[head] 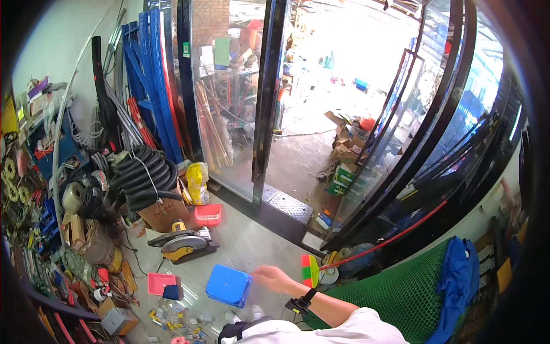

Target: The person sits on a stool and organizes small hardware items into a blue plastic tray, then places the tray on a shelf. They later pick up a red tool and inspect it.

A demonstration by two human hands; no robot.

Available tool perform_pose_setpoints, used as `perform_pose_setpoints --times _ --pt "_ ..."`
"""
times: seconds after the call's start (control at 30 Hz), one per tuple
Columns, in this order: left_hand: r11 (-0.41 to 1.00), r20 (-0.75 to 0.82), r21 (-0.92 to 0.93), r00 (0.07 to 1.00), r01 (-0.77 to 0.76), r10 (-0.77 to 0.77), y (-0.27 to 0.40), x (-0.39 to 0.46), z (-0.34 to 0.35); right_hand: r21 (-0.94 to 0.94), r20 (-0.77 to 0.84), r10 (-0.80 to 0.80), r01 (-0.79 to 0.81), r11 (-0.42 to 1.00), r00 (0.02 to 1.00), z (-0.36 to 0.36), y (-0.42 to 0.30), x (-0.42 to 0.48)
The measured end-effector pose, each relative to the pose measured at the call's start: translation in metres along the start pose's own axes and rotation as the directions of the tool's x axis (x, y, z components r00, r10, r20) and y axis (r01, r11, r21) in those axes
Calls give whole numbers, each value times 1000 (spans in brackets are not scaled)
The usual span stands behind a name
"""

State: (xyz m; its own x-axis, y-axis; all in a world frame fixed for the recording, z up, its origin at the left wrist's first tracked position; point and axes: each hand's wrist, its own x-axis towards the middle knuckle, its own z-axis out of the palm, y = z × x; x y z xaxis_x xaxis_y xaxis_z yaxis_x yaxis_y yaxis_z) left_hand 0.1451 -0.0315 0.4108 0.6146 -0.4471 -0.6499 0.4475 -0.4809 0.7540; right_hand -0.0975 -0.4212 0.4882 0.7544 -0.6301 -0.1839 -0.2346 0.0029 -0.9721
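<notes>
A blue plastic stool [227, 284] with a patterned top stands on the floor before me, just beyond my shoes [245, 314]. My right hand [270, 277] is at the stool's right edge, with a black strap and small device on the wrist. Its fingertips are small and blurred, so a grip on the stool cannot be made out. At the bottom edge a small skin-coloured part, perhaps my left hand [179, 340], shows; the rest is cut off. Left of the stool lie a pink plastic tray [160, 284] and a dark blue piece [171, 292] overlapping its corner.
Small packets [172, 316] are scattered at lower left. A cut-off saw [184, 245], a red dustpan [208, 215] and coiled black hose [144, 176] are farther off. A red-handled broom [310, 271] and green mesh [386, 292] stand right. A glass door frame [262, 129] lies ahead.
</notes>
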Motion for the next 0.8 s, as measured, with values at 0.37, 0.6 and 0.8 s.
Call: perform_pose_setpoints --times 0.37,0.6,0.8 --pt "798 392 431 884 -420 254 74 178 52 244 -306 167 -92 965 937 -8 27 -35" --pt "808 598 444 800 -387 55 102 192 105 379 -493 271 -76 922 827 -6 40 -77" --pt "953 651 250 758 -169 -36 55 240 128 454 -518 325 -68 888 791 -24 55 -67"
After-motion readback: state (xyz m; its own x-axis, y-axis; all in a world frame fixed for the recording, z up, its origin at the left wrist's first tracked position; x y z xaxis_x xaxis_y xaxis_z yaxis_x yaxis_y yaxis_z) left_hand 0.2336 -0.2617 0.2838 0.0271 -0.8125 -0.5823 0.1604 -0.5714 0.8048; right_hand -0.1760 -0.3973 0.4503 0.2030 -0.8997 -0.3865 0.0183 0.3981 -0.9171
